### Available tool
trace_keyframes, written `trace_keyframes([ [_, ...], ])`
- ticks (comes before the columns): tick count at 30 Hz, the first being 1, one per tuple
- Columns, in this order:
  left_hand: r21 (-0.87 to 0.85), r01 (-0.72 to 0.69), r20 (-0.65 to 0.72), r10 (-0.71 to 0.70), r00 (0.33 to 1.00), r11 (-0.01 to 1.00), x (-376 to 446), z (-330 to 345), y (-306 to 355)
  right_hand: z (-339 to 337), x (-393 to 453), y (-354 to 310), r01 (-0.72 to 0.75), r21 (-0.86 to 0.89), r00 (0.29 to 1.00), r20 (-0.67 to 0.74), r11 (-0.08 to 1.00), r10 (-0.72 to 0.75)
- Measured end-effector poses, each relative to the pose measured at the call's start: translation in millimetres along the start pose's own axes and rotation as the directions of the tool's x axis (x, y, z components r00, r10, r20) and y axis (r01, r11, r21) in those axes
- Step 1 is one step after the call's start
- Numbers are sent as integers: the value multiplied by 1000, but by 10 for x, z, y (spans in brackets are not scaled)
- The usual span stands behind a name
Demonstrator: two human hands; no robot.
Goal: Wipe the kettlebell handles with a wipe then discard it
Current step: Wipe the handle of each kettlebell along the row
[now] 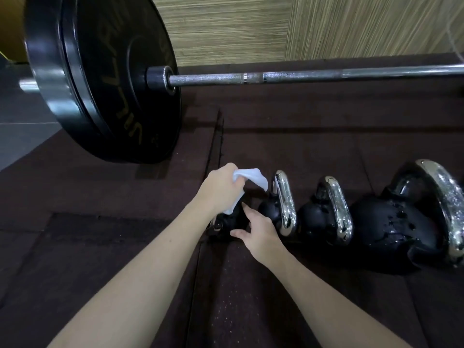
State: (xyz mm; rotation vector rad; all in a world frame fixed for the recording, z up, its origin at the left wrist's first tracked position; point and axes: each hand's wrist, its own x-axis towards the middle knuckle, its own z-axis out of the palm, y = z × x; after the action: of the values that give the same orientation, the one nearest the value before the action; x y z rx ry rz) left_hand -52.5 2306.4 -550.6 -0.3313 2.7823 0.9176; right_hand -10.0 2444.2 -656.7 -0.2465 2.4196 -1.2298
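**Wipe in hand at the end of the kettlebell row**

The left hand (221, 189) has its fingers curled tight round a crumpled white wipe (247, 180), holding it over the leftmost kettlebell (229, 222), a small black one mostly hidden beneath both hands. The right hand (258, 231) rests on that same kettlebell with its fingers fairly straight, steadying the body rather than gripping it.

Three more kettlebells stand in a row to the right on the dark rubber floor (301, 136): a second kettlebell (272, 209), a third kettlebell (319, 219) and a large fourth kettlebell (391, 229), each black with a shiny chrome handle. The biggest one shows droplets on its surface.

Behind them lies a barbell (301, 77) with a black weight plate (100, 76) on its left end, near a wood-patterned wall (231, 28).
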Motion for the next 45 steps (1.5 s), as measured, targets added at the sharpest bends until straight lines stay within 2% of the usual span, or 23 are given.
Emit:
trace_keyframes([
  [6,-182,-35,-153,6,988,983,-748,93,-300,-23,-17,-30,-3,-14,1000,21,1000,3],
  [10,-258,-44,-201,-9,980,965,-1194,301,-636,-50,-209,2,105,-161,994,10,981,-104],
  [13,-286,-46,-227,-22,974,957,-1359,320,-765,-165,-555,159,117,-184,993,32,976,-113],
  [16,-298,-105,-307,9,952,949,-1329,167,-713,-351,-868,394,59,-227,991,-106,972,-85],
  [20,-215,-232,-447,116,887,948,-1032,-126,-343,-541,-996,572,25,-103,936,-348,994,-59],
  [24,-122,-371,-498,267,825,920,-655,-309,160,-588,-874,451,37,-24,936,-349,999,-43],
  [27,-25,-492,-428,435,792,870,-382,-210,467,-602,-690,334,24,42,950,-313,999,-9],
  [29,-11,-510,-269,488,830,860,-231,-24,589,-600,-598,314,23,85,961,-277,996,1],
  [31,-29,-469,-35,468,883,883,-113,205,643,-575,-544,345,27,58,961,-275,998,-9],
  [33,-13,-438,157,434,887,899,-52,369,671,-538,-500,405,28,-23,957,-287,999,-34],
  [36,-193,-217,315,270,910,957,45,410,769,-519,-468,463,31,-91,949,-311,995,-58],
  [38,-268,-9,348,105,932,963,195,373,852,-524,-467,469,30,-126,947,-315,992,-69],
  [40,-310,82,347,32,937,947,344,397,845,-512,-457,504,44,-138,945,-316,989,-86],
  [43,-338,42,284,59,957,940,342,470,795,-488,-425,566,39,-88,945,-320,995,-66],
  [45,-350,-86,216,169,962,933,160,510,739,-489,-403,605,19,-85,944,-328,996,-46],
])
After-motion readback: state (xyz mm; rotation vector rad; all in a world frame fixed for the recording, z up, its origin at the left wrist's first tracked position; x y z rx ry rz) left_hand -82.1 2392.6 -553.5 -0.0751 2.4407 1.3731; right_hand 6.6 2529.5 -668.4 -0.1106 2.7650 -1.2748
